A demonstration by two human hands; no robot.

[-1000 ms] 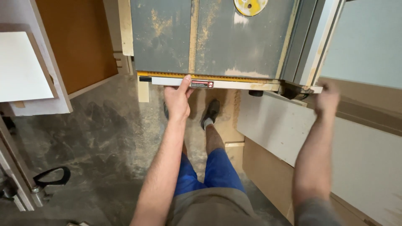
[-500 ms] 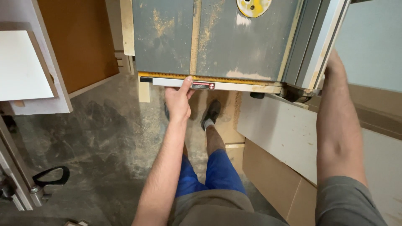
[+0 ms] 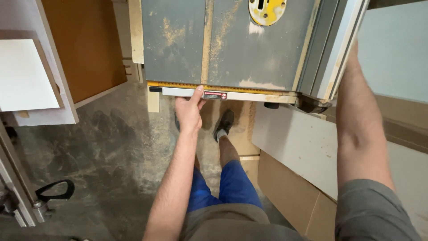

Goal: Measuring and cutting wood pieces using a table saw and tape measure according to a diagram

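Observation:
A grey table saw top (image 3: 178,44), dusted with sawdust, fills the upper middle, with a yellow throat plate (image 3: 266,10) at the top edge. My left hand (image 3: 189,111) grips its front rail (image 3: 249,95), thumb on top and fingers curled beneath. My right arm stretches forward along the right side of the pale metal rip fence (image 3: 332,49). My right hand (image 3: 353,56) is almost wholly hidden behind the fence, so its grip cannot be seen. A pale blue-white panel (image 3: 394,49) lies just right of the arm.
A white board (image 3: 294,138) and brown cardboard (image 3: 285,187) lean below the saw on the right. A white panel (image 3: 24,76) and an orange-brown board (image 3: 89,44) stand at left. A black clamp handle (image 3: 53,191) sits low left. My shoe (image 3: 224,122) rests on the dusty concrete floor.
My right arm has reached forward from the fence's near end along its right side, and the hand has gone out of sight. My left hand has stayed on the front rail.

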